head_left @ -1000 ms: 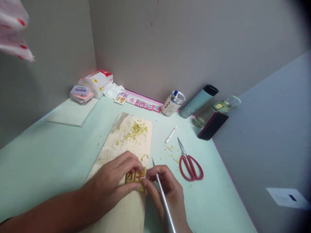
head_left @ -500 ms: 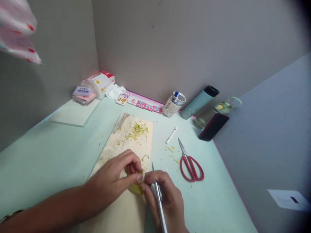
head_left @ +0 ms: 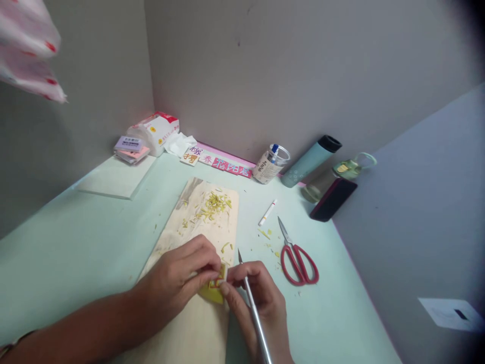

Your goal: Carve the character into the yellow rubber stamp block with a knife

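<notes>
My left hand (head_left: 178, 280) is closed, fingertips pinching a small yellow carving block (head_left: 212, 294) with red markings on its face. Part of the block is hidden behind the fingers. In my right hand (head_left: 267, 303) lies a silver craft knife (head_left: 254, 311), its blade pointing up and away from the block. The thumb and forefinger of that same hand touch the block's right edge. Both hands are over the near part of a pale wooden board (head_left: 189, 331). Yellow-green shavings (head_left: 215, 203) are heaped on the board's far end.
Red-handled scissors (head_left: 299, 263) and a thin white stick (head_left: 268, 212) lie right of the board. Behind stand a clear cup (head_left: 267, 169), a blue tumbler (head_left: 310, 162), a green bottle (head_left: 314, 191) and a phone (head_left: 333, 199). A tissue pack (head_left: 161, 129) and lettered tiles (head_left: 231, 167) line the wall.
The block's face with red markings has come into view between my fingers. My right hand has shifted slightly, and the knife's handle leans a little more to the right.
</notes>
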`<action>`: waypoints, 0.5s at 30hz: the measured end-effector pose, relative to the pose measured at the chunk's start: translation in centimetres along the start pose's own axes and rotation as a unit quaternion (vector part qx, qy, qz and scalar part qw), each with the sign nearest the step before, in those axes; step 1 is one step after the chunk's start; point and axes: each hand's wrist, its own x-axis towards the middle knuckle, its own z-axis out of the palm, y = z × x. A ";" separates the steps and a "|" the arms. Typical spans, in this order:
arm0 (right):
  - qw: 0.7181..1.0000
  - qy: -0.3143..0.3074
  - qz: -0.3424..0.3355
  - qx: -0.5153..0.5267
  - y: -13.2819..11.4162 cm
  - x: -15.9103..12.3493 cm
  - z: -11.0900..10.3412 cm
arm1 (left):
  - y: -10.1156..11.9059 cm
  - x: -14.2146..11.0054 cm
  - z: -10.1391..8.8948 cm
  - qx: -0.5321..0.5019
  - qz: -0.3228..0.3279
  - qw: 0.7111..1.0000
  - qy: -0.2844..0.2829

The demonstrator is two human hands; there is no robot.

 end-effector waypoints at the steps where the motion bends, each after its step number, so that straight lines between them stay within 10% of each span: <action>1: 1.000 -0.003 0.004 0.001 -0.1 0.0 0.0 | 0.0 -0.1 0.0 0.023 0.032 0.999 0.002; 15: 0.996 -0.064 0.034 0.059 0.1 0.7 -1.0 | -0.4 -0.5 -0.7 0.138 0.184 0.973 -0.025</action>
